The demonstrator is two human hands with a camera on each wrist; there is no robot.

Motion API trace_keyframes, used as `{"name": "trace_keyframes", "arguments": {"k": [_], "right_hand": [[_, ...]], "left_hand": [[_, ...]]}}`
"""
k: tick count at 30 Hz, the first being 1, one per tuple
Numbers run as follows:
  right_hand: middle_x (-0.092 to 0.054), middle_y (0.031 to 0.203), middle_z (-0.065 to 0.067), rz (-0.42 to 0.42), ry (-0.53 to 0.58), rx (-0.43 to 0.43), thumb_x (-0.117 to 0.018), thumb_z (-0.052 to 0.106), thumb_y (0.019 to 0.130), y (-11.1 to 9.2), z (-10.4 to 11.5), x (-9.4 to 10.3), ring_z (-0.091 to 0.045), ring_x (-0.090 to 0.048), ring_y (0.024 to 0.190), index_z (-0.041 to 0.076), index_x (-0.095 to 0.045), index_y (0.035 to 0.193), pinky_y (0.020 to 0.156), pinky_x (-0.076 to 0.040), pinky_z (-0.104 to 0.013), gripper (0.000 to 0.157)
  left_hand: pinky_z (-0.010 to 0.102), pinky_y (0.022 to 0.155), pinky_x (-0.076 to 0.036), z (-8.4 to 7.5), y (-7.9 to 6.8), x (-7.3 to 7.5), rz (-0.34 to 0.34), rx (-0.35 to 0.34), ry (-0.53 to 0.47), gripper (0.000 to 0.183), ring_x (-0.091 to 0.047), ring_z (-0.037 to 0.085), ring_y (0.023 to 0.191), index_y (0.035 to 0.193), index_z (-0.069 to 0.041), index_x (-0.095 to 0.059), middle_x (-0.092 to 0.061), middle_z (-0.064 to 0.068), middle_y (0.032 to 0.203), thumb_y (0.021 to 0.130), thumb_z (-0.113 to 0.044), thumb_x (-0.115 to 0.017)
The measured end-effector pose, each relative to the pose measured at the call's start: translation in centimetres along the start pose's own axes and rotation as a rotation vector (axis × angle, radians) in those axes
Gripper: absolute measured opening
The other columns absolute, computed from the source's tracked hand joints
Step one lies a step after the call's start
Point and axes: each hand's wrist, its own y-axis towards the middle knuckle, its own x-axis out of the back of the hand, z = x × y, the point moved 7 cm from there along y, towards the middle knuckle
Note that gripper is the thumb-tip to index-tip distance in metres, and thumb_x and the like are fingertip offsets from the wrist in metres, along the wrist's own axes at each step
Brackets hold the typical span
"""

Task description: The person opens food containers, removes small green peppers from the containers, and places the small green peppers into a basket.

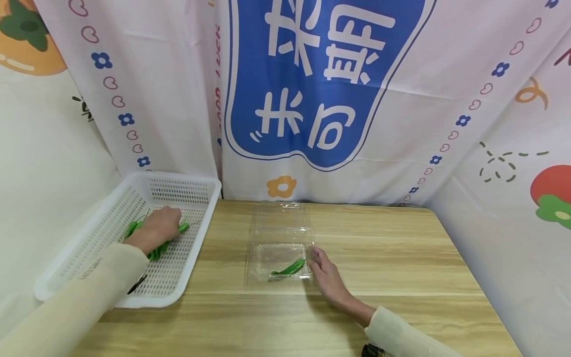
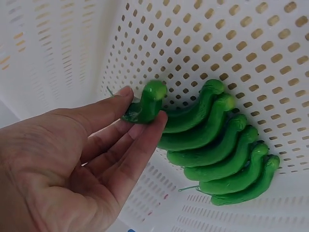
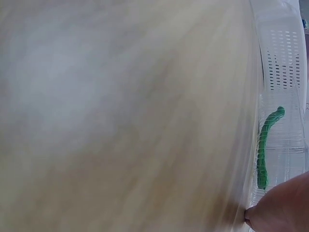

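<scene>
Inside a white plastic basket, my left hand pinches a curved green pepper between thumb and fingers. Several more green peppers lie side by side on the basket's floor, just right of that hand in the left wrist view. To the right of the basket, a hinged clear plastic box lies with its lid folded back. One green pepper lies in it. My right hand touches the box's right side with fairly straight fingers; in the right wrist view only a small part of this hand shows.
The box and basket stand on a wood-grain table. A printed cloth hangs behind the table's back edge, with pale walls at both sides. A small dark object shows at the basket's near end, partly hidden by the left sleeve.
</scene>
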Motion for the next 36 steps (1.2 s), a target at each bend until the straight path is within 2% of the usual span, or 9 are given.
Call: {"name": "trace_keyframes", "arguments": {"k": [4,12,20,25,30,36], "right_hand": [[-0.045,0.159,-0.029,0.002,-0.007,-0.004,-0.047,0.013,0.112,0.0,0.0,0.0,-0.048,-0.043,0.147,-0.003,-0.041,0.155,0.12,-0.035,-0.06,0.047],[-0.045,0.159,-0.029,0.005,0.0,-0.005,-0.047,0.014,0.112,-0.1,0.0,0.0,-0.047,-0.043,0.148,-0.003,-0.041,0.155,0.12,-0.035,-0.061,0.047],[-0.045,0.159,-0.029,0.007,0.021,-0.005,-0.049,0.014,0.112,-0.3,0.3,0.0,-0.047,-0.042,0.148,-0.002,-0.041,0.156,0.12,-0.035,-0.061,0.047],[-0.045,0.159,-0.029,0.007,0.029,-0.003,-0.049,0.014,0.112,-0.3,0.4,0.0,-0.047,-0.042,0.148,-0.002,-0.041,0.156,0.12,-0.035,-0.061,0.048],[-0.045,0.159,-0.029,0.006,0.035,0.0,-0.049,0.014,0.112,-0.3,0.4,0.0,-0.047,-0.043,0.148,-0.002,-0.041,0.156,0.12,-0.035,-0.061,0.048],[-0.045,0.159,-0.029,0.005,0.021,-0.006,-0.049,0.014,0.112,-0.2,0.2,0.0,-0.048,-0.043,0.147,-0.002,-0.041,0.155,0.119,-0.036,-0.062,0.047]], "left_hand": [[0.038,0.06,-0.053,0.0,-0.1,-0.3,0.022,0.009,0.008,0.027,-0.059,0.024,0.067,0.087,0.0,-0.061,-0.061,0.01,0.077,0.085,-0.009,-0.086],[0.047,0.066,-0.058,0.4,0.0,-0.8,0.069,0.045,0.048,0.029,-0.064,0.029,0.074,0.095,0.004,-0.065,-0.066,0.016,0.085,0.083,-0.009,-0.088],[0.043,0.064,-0.057,0.3,-0.1,-0.8,0.073,0.032,0.062,0.026,-0.062,0.026,0.071,0.093,0.003,-0.065,-0.067,0.013,0.083,0.085,-0.009,-0.087],[0.042,0.063,-0.057,0.1,-0.5,-0.5,0.062,0.023,0.053,0.027,-0.062,0.026,0.071,0.093,0.003,-0.064,-0.066,0.013,0.083,0.085,-0.011,-0.086],[0.042,0.061,-0.056,-0.2,-0.8,-0.1,0.023,0.0,0.04,0.027,-0.06,0.026,0.069,0.09,0.001,-0.062,-0.064,0.012,0.08,0.084,-0.011,-0.086],[0.041,0.06,-0.056,-0.5,-0.7,0.8,-0.011,-0.007,0.048,0.028,-0.06,0.025,0.067,0.089,0.001,-0.063,-0.063,0.01,0.077,0.085,-0.013,-0.086]]}}
